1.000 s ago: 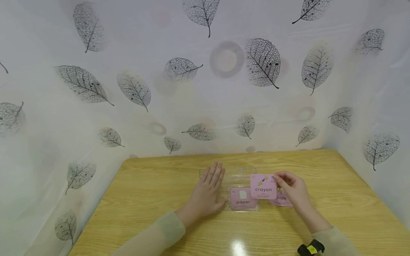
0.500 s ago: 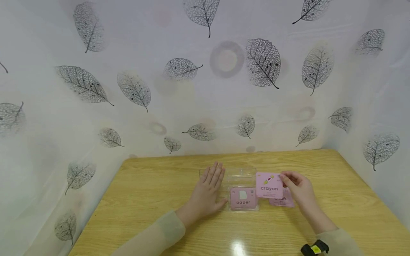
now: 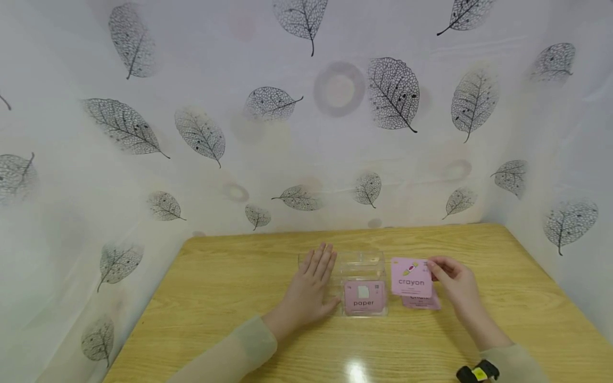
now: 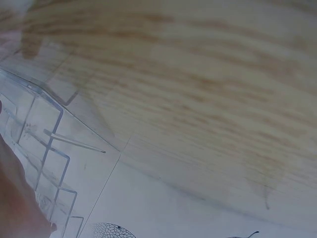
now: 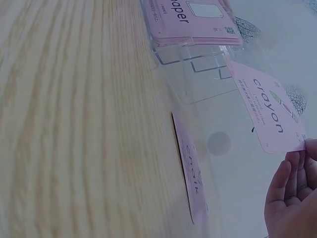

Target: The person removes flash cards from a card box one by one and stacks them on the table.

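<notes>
My right hand (image 3: pixel 455 279) pinches a pink card (image 3: pixel 411 277) lettered "crayon" by its right edge, between thumb and fingers. Beneath it, partly covered in the head view, a pink "chalk" card (image 3: pixel 423 303) lies on the table; the right wrist view shows the crayon card raised well above the chalk card (image 5: pixel 190 168). A clear plastic tiered holder (image 3: pixel 361 271) stands to the left, with a stack of pink cards topped by "paper" (image 3: pixel 365 297) in its front compartment. My left hand (image 3: pixel 311 287) rests with straight fingers over the holder's left part, which it mostly hides.
The wooden table (image 3: pixel 215 298) reaches back to a pale curtain (image 3: pixel 297 143) printed with dark leaves, which also hangs at both sides. A black band with a yellow patch (image 3: pixel 478 371) sits at the right wrist.
My right hand has moved to the right with the crayon card, away from the holder and over the chalk card. My left hand stays where it was.
</notes>
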Available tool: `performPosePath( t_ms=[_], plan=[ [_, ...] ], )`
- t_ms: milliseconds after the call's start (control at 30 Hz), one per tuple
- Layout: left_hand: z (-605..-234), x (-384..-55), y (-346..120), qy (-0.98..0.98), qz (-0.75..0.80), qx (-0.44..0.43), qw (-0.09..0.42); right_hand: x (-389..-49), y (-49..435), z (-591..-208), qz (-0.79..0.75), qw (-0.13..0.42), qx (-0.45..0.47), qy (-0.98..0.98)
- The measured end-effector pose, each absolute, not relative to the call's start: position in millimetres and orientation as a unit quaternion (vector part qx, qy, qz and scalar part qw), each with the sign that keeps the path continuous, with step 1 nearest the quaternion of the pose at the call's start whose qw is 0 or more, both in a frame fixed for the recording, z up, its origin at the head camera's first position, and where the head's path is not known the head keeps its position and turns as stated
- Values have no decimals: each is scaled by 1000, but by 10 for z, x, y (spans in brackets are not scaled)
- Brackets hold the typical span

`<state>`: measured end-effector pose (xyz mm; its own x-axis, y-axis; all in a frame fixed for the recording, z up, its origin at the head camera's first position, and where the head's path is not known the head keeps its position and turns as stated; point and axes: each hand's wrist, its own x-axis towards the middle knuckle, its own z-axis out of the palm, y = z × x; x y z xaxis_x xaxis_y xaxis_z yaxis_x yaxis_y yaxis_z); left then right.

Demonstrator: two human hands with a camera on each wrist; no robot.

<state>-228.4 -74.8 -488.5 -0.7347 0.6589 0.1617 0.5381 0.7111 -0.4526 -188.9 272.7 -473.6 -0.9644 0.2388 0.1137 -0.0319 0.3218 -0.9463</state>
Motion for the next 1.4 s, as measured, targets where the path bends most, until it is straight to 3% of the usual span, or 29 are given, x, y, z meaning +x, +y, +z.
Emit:
performPosePath(
  t_ms=[600,1400],
  plan=[
    [-4898,-2277,-750,-912,171,-334,164,-1880,2874,-4892,576,114,-66,-807],
    [-4880,-2272,-730,-914,190,-325,150,-1943,2942,-4944,548,51,-112,-828]
  ],
)
